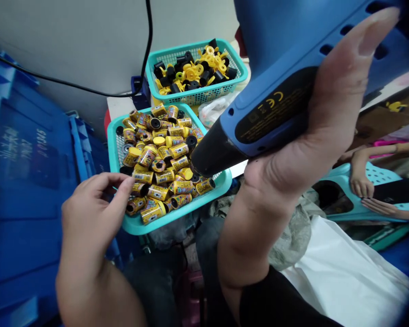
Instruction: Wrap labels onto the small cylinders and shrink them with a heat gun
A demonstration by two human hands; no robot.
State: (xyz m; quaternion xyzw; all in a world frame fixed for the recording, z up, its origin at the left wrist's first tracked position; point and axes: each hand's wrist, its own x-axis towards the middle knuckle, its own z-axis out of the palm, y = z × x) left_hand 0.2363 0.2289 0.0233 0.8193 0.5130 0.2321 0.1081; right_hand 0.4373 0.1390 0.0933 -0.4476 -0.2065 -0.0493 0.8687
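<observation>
My left hand (95, 209) has its thumb and forefinger pinched together at the left side of a teal basket (143, 228). A small yellow-labelled canister (142, 176) is at the fingertips, its near end partly covered by them. Many similar canisters (158, 192) fill the basket, some with yellow caps and some showing black ends. My right hand (303, 136) is wrapped round a blue heat gun (235, 116), thumb laid along its vented body. The gun's black tapered end (211, 152) hangs over the basket's right side. Its upper part runs out of view.
Behind stands a second teal basket (191, 96) of black cylinders and yellow rings. Blue crates (30, 181) line the left. A black cord (149, 36) hangs overhead. White sheeting (341, 268) lies at right, near another person's hands (364, 190) and a light-blue perforated stool (381, 175).
</observation>
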